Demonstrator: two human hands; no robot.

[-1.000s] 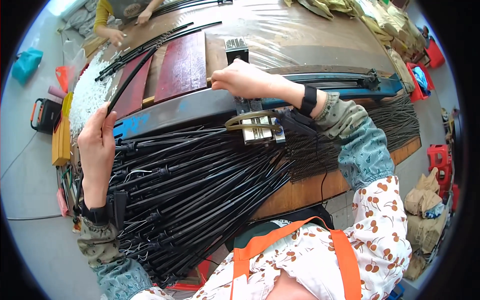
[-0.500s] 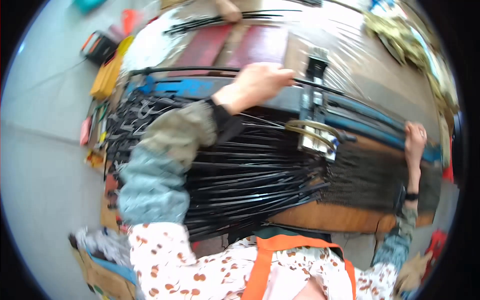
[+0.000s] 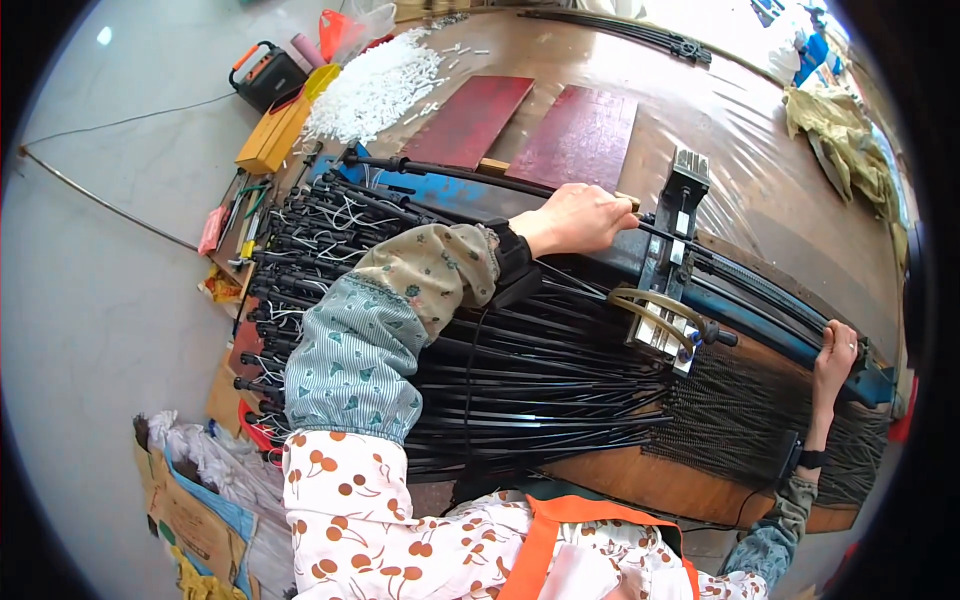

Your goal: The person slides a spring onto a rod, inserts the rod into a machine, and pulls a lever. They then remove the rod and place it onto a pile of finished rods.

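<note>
A long black rod lies along a blue metal bench fixture, its jointed end at the left. My left hand is closed around the rod, just left of an upright metal clamp. At the fixture's right end, my right hand is curled with fingers closed at the rods there; its exact hold is partly hidden. Below my left forearm lies a wide bundle of black rods with jointed ends and white cords. Springy dark rod ends fan out on the right.
Two dark red boards lie beyond the fixture, near a heap of small white pieces. More black rods rest at the far edge. A yellow box, a black-and-orange case and hand tools stand left.
The view has shifted, so the bench appears lower and farther right. Both hands stay at the fixture. Another person's hand, seen earlier at the far rods, is out of view.
</note>
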